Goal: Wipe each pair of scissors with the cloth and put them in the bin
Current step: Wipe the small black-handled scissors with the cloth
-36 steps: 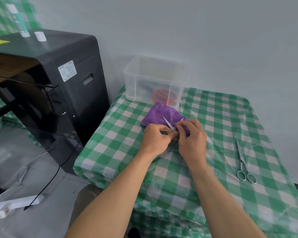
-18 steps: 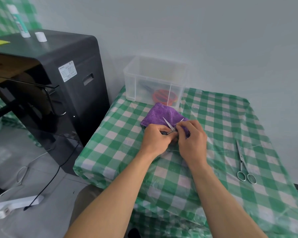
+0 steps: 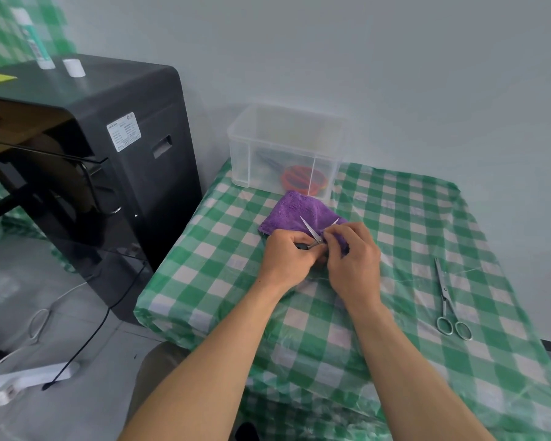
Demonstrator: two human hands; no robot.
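My left hand (image 3: 287, 254) grips the dark handles of a small pair of scissors (image 3: 312, 232) whose two silver blades stand spread apart over the purple cloth (image 3: 296, 211). My right hand (image 3: 353, 253) pinches a fold of the cloth around one blade near the pivot. The cloth lies on the green checked table (image 3: 395, 218), just in front of the clear plastic bin (image 3: 283, 148). Inside the bin are orange-handled scissors (image 3: 303, 179) and a darker pair, dim through the wall. A steel pair of scissors (image 3: 447, 300) lies shut on the table to the right.
A black machine (image 3: 109, 148) stands left of the table, with a glue stick (image 3: 32, 39) and a white cap (image 3: 74, 67) on top. A white power strip (image 3: 29, 380) and cables lie on the grey floor. A pale wall runs behind the bin.
My right fingers have shifted slightly along the blade with the cloth; both hands otherwise stay in place.
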